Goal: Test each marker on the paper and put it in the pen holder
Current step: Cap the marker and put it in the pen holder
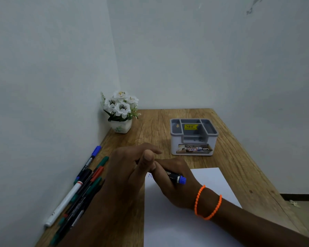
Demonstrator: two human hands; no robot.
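Observation:
My right hand (175, 186), with an orange bead bracelet on its wrist, grips a black marker with a blue end (177, 178) over the top left corner of the white paper (182, 227). My left hand (132, 168) meets it from the left, its fingers and thumb curled round the marker's front end, which is hidden. A faint blue mark (149, 175) shows on the paper just beside the hands. The grey pen holder (212, 142) stands beyond the paper, with no markers visible in its compartments. Several more markers (82, 186) lie along the left wall.
A small white pot of white artificial flowers (121, 111) stands in the far left corner of the wooden table (155, 125). Walls close off the left and back sides. The table's right edge drops to the floor (303, 209).

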